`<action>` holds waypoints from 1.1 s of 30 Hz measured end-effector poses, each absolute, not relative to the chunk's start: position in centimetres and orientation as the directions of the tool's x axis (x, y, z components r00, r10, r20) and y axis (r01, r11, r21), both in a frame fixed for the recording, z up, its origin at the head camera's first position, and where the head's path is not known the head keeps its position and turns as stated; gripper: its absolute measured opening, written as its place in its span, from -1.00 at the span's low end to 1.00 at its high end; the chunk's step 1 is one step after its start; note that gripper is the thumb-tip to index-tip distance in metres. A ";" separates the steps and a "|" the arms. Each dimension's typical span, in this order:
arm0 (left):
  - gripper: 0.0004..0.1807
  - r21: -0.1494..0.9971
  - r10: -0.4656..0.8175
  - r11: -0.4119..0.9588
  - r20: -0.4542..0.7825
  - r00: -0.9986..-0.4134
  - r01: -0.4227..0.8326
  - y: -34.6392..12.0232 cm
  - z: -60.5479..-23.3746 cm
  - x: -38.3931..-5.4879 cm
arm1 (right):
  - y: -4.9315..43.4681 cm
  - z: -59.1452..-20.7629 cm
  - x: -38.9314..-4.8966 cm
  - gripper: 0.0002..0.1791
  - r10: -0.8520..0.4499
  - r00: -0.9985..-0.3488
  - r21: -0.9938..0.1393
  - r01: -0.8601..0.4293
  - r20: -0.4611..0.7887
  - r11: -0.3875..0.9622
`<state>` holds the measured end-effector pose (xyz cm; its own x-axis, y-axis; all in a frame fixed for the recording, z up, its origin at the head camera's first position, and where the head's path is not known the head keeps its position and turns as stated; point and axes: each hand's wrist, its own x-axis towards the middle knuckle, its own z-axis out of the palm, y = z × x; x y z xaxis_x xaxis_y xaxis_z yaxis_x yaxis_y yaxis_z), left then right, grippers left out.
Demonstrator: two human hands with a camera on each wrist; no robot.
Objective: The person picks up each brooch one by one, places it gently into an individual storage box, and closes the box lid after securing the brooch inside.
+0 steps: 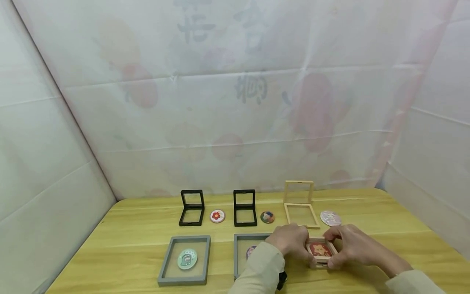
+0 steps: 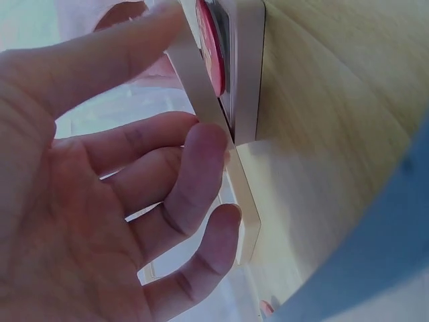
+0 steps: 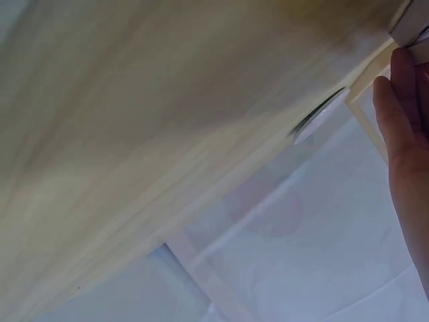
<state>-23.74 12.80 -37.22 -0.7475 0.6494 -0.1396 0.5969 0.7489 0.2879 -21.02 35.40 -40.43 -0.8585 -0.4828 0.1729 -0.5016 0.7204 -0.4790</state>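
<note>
Both hands hold a small pale wood-coloured display frame at the right front of the table. My left hand grips its left side, and my right hand pinches the right side, thumb at the near corner. A round red badge with a yellowish figure shows inside. Up close in the left wrist view, the frame's upper half leans at a narrow angle to the lower half, with the red badge between them. Only the fingers of the right hand appear at the right wrist view's edge.
Behind stands another open pale frame beside a whitish badge. Two open black frames have round badges next to them. A grey frame holds a green badge; another grey frame is partly under the left sleeve.
</note>
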 end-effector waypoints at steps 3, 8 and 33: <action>-0.58 0.287 0.654 0.743 -0.126 -0.746 0.604 12.7 -37.2 -23.8 | 35.3 -40.2 -21.1 -0.52 -0.469 -0.865 -0.454 -0.496 0.179 0.740; -0.57 0.284 0.647 0.749 -0.117 -0.753 0.599 12.5 -37.1 -23.8 | 35.0 -40.2 -21.2 -0.49 -0.479 -0.857 -0.443 -0.510 0.190 0.737; -0.53 0.087 0.661 0.749 -0.033 -0.749 0.657 13.6 -37.7 -23.0 | 34.5 -40.7 -20.5 -0.29 -0.464 -0.857 -0.377 -0.515 0.222 0.770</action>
